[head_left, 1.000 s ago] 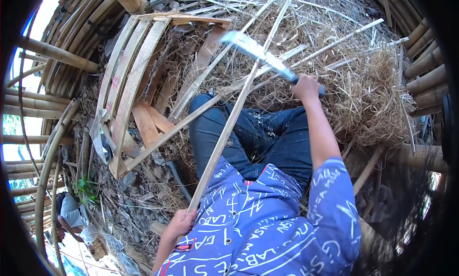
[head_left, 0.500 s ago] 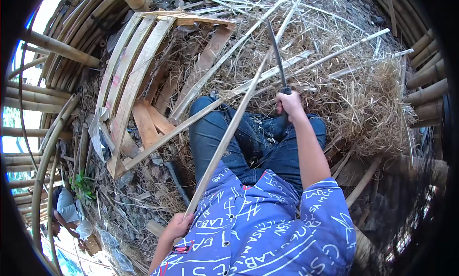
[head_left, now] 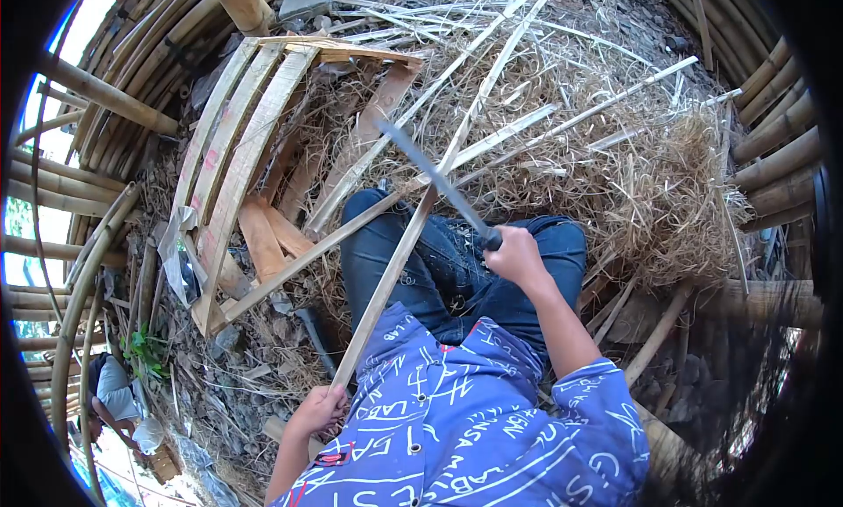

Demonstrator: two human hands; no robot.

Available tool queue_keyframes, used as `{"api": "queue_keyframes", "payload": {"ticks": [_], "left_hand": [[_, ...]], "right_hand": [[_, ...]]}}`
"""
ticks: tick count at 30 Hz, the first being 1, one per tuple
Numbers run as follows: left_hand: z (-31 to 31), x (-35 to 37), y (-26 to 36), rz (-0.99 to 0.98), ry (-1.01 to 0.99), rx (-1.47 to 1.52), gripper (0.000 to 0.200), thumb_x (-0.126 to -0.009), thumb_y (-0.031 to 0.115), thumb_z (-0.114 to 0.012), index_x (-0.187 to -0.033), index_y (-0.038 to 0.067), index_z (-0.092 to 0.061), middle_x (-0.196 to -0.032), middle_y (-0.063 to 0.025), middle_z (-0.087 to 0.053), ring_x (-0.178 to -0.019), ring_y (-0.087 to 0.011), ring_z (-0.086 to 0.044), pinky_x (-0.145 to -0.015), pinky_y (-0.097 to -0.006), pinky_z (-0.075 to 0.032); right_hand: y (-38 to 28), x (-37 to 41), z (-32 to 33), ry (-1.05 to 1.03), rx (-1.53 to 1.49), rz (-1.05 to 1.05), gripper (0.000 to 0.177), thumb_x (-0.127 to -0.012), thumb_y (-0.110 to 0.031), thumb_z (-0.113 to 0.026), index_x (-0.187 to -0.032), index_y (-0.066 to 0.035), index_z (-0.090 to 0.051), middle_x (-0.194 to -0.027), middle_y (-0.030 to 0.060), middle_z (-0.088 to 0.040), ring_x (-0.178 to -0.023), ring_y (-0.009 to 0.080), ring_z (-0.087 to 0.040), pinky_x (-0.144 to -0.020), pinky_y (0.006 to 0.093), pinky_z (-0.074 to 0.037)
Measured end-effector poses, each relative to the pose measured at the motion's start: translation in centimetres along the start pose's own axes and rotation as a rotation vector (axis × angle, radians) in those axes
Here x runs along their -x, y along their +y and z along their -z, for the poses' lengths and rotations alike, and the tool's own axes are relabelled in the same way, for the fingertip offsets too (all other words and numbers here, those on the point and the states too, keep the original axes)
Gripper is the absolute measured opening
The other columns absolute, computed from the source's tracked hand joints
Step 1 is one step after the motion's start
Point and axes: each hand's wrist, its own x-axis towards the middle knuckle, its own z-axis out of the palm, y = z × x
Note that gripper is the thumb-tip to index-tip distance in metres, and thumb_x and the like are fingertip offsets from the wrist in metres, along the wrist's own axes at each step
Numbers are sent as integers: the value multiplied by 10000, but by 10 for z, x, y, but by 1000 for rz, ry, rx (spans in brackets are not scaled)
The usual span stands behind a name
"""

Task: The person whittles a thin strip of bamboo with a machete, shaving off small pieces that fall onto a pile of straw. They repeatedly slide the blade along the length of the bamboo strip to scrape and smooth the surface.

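Observation:
Near the lower left of the head view, my left hand [head_left: 321, 409] is closed around the near end of a long bamboo strip [head_left: 386, 294], which slants up and away over my lap. My right hand [head_left: 515, 256] grips the dark handle of a long-bladed knife [head_left: 436, 179]. The blade points up and to the left and crosses the strip above my knees; whether the two touch is hard to tell. Another thin strip [head_left: 327, 243] passes beneath, over my knee.
A slatted wooden crate [head_left: 256, 125] lies at the left. Shavings [head_left: 672, 191] heap at the right, with several strips across them. A dark tool [head_left: 316, 340] lies beside my left knee. Bamboo poles [head_left: 781, 151] line both sides. Another person [head_left: 116, 393] is at the lower left.
The knife has swung from pointing nearly straight ahead to slanting left across the strip. My right hand has moved left and nearer my body. My left hand still holds the strip.

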Motion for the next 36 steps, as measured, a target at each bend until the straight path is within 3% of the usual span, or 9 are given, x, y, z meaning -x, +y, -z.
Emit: {"api": "queue_keyframes", "payload": {"ticks": [3, 7, 14, 19, 22, 25, 30, 34, 36], "left_hand": [[-4, 0, 5, -16, -2, 24, 412, -1002, 374, -400, -689, 110, -440, -519, 71, -324, -400, -43, -268, -366, -231, -210], [-22, 10, 30, -19, -69, 60, 397, -1003, 355, -408, -697, 105, -442, -519, 76, -320, -399, -42, -272, -366, -224, -217], [-39, -3, 70, 21, -205, 71, 371, -989, 305, -461, -694, 82, -435, -476, 35, -395, -363, -82, -385, -337, -253, -347], [-54, -29, 79, -80, -259, 95, 347, -950, 279, -551, -691, 66, -463, -502, -8, -463, -390, -103, -459, -349, -265, -394], [-67, -42, 89, -82, -228, -121, 343, -910, 301, -618, -702, 63, -487, -514, -1, -481, -402, -85, -475, -354, -242, -391], [-84, -49, 95, -145, -274, -71, 378, -838, 390, -697, -757, 50, -554, -527, 16, -496, -409, -65, -483, -359, -218, -385], [-113, -50, 103, -244, -299, -120, 409, -845, 417, -679, -778, 34, -552, -531, 17, -486, -410, -68, -492, -351, -225, -405], [-119, -56, 95, -213, -235, -158, 440, -918, 460, -552, -756, 51, -533, -527, 22, -460, -405, -67, -485, -354, -225, -411], [-120, -59, 91, -190, -222, -9, 456, -946, 472, -490, -718, 76, -494, -529, 30, -441, -404, -63, -480, -358, -220, -414]], "right_hand": [[-15, 17, 3, -55, 206, 73, 228, -663, -241, -659, -772, -42, -641, -730, 214, -646, -745, 385, -643, -699, 470, -515], [-29, 41, -8, -134, 201, 215, 224, -664, -240, -666, -791, -58, -632, -707, 198, -646, -705, 374, -647, -672, 467, -519], [-62, 91, -34, -356, -39, 284, 222, -665, -242, -677, -795, -67, -639, -702, 204, -634, -697, 379, -634, -665, 458, -516], [-68, 98, -29, -319, -92, 264, 227, -666, -258, -709, -764, -65, -642, -686, 198, -630, -689, 384, -628, -653, 455, -511], [-63, 96, -17, -276, -52, 224, 214, -689, -251, -718, -741, -60, -639, -665, 186, -627, -667, 378, -630, -622, 442, -510], [-57, 96, -3, -243, -48, 221, 227, -686, -243, -728, -707, -47, -616, -639, 174, -619, -652, 369, -630, -594, 417, -505], [-51, 105, -1, -230, -28, 309, 178, -670, -170, -719, -684, -30, -609, -602, 189, -580, -608, 369, -616, -546, 397, -485], [-45, 107, -2, -253, 104, 251, 189, -610, -228, -709, -701, -75, -645, -637, 177, -621, -647, 367, -632, -622, 451, -512], [-44, 105, 0, -248, 156, 247, 188, -606, -236, -703, -694, -79, -650, -637, 179, -623, -653, 372, -632, -629, 451, -515]]}}
